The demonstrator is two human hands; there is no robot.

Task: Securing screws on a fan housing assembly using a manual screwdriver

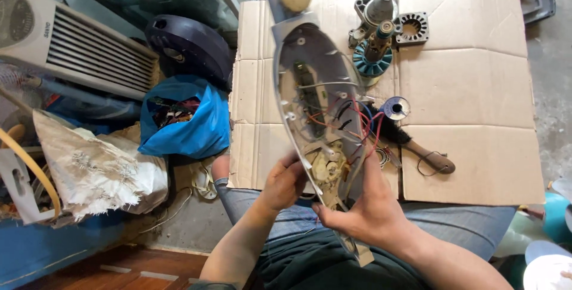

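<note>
Head camera looks down on a person seated at a flattened cardboard sheet [465, 87] on the floor, holding an opened grey appliance housing [310, 69] upright over the lap. The left hand [285, 181] curls its fingers around the housing's left edge near the bottom; the right hand [363, 206] clamps the lower right side, thumb pressed on the rim. The shell is already open, its inside exposed: red, black and blue wires [357, 124] hang loose, and a patch of beige residue [326, 164] sits near the base. By the look of it, the taking-apart is well along, while the wiring appears not yet dealt with. On the cardboard lie one motor assembly with copper windings [374, 40], one square stator frame [411, 27], one small spool [395, 108] and one wooden-handled brush [420, 147]. One blue plastic bag [190, 120] and one white fan heater [65, 34] stand at left.
</note>
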